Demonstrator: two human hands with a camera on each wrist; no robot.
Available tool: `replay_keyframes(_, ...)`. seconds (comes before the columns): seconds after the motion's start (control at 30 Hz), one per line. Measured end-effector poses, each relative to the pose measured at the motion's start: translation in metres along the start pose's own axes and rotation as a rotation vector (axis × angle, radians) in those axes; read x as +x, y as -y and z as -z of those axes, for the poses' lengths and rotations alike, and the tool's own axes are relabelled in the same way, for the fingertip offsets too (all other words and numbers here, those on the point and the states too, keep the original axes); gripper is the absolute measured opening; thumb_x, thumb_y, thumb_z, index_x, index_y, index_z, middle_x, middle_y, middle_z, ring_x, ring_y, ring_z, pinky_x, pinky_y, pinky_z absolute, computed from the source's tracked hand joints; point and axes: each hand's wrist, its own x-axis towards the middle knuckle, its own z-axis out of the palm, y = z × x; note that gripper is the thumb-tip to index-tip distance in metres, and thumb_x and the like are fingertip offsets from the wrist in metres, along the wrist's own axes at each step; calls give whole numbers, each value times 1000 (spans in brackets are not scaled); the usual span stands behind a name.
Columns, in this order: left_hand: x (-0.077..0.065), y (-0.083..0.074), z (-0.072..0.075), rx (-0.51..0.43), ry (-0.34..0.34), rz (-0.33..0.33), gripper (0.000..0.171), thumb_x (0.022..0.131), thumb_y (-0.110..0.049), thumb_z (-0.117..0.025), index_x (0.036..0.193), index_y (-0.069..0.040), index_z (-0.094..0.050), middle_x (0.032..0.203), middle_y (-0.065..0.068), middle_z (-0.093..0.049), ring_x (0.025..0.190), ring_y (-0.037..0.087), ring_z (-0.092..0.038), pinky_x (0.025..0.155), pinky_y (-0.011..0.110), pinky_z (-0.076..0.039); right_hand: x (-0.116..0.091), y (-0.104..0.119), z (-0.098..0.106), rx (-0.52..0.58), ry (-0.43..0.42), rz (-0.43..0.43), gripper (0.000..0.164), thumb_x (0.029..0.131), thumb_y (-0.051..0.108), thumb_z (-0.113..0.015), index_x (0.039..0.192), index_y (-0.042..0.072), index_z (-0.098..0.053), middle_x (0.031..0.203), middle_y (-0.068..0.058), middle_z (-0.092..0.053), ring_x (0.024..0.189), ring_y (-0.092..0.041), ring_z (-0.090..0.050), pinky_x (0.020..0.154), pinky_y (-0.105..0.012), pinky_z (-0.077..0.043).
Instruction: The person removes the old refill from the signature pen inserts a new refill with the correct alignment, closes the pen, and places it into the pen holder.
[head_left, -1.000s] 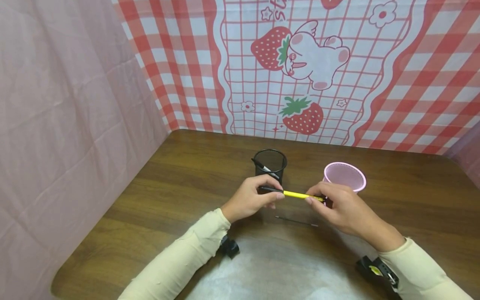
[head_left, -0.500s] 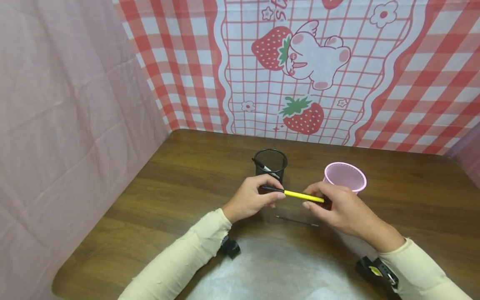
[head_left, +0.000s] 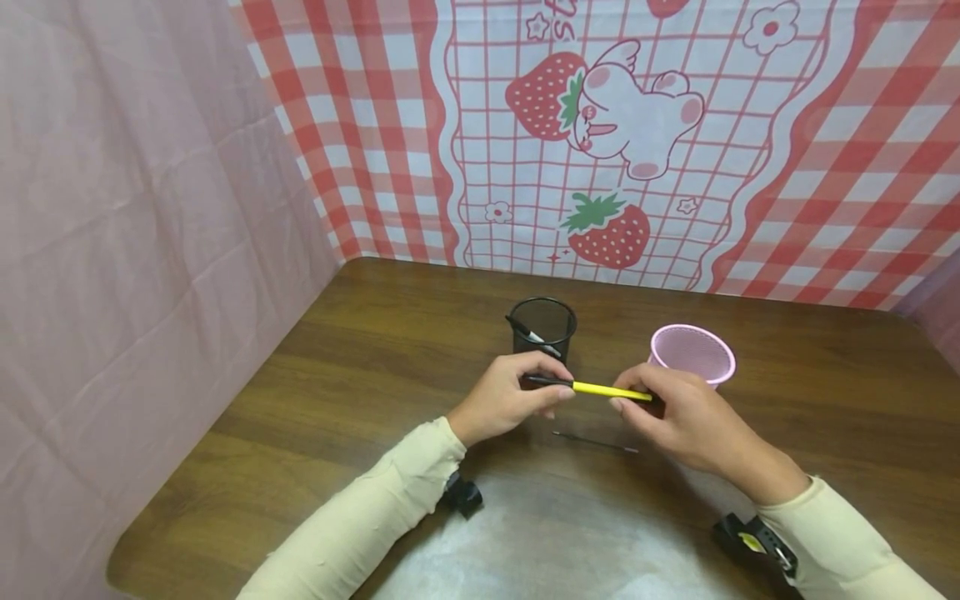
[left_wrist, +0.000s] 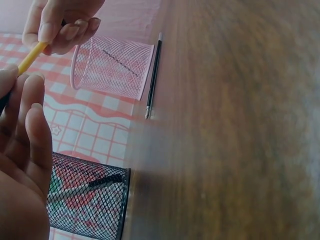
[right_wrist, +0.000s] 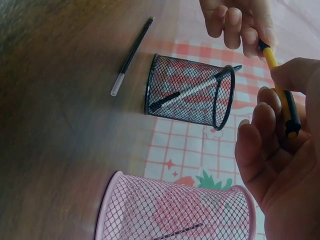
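A yellow pen (head_left: 611, 391) with black ends is held level between both hands above the table. My left hand (head_left: 510, 398) pinches its black left end. The fingers of my right hand (head_left: 690, 417) pinch the yellow barrel near its right end; the right wrist view shows a black section and a small yellow tip there. On the table below the pen lies a slim dark pen refill (head_left: 595, 442) with a pale end, touched by neither hand.
Behind my left hand stands a black mesh cup (right_wrist: 172, 67) with a black-and-white marker (right_wrist: 200, 89) leaning in it. A pink mesh cup (head_left: 693, 346), behind my right hand, holds a thin dark stick (left_wrist: 120, 62). Wooden tabletop (head_left: 315, 375) extends around, with a patterned cloth (head_left: 510, 242) behind.
The right fingers have shifted on the pen, uncovering more of its yellow barrel than a second ago. Both hands otherwise stay in nearly the same place.
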Motion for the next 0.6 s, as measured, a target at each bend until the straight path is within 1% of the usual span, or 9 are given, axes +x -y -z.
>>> replay_keyframes(0.17,0,-2,1,-37,5,11,23,94,-6,-72,115,0,-66,97,13,-71,68,22,-68,64,41,-61,-1,0,1,-6,-12,-33,25,81,1,-79,96,18,-67,82,16,-60,65,-2,-50,57,-14,-42)
replay_keyframes(0.23,0,-3,2,-49,7,11,23,95,-5,-70,116,2,-64,99,15,-73,68,23,-68,62,46,-60,-1,0,1,2,-13,-49,25,82,1,-79,96,18,-67,82,16,-61,66,-2,-51,57,-15,-43)
replay_keyframes(0.37,0,-4,3,-43,8,19,19,98,-6,-66,115,0,-61,102,16,-75,66,24,-68,60,58,-56,-1,0,2,19,-14,-77,21,85,2,-78,96,17,-68,83,14,-62,66,-3,-52,56,-16,-44)
replay_keyframes(0.43,-1,-4,3,-38,3,27,16,98,-6,-65,113,-1,-61,103,16,-74,65,23,-68,60,60,-55,-1,0,2,25,-11,-86,18,86,3,-77,96,16,-69,83,13,-63,66,-3,-52,56,-17,-45)
replay_keyframes(0.5,0,-4,3,-38,1,30,16,98,-6,-65,113,-1,-61,103,17,-74,65,24,-68,59,59,-55,-1,0,3,23,-8,-85,16,86,3,-77,97,14,-71,82,12,-64,65,-3,-52,56,-17,-44)
replay_keyframes(0.57,0,-4,3,-40,0,30,15,98,-5,-65,112,0,-62,103,18,-74,65,25,-68,58,55,-56,-1,0,3,14,-4,-77,15,87,2,-76,96,13,-72,82,13,-63,66,-3,-51,57,-17,-44)
replay_keyframes(0.6,0,-4,2,-42,2,29,15,98,-5,-65,112,0,-62,103,18,-74,65,28,-68,58,54,-56,-1,0,2,12,-4,-70,16,86,2,-76,96,13,-73,82,13,-63,66,-3,-51,57,-17,-43)
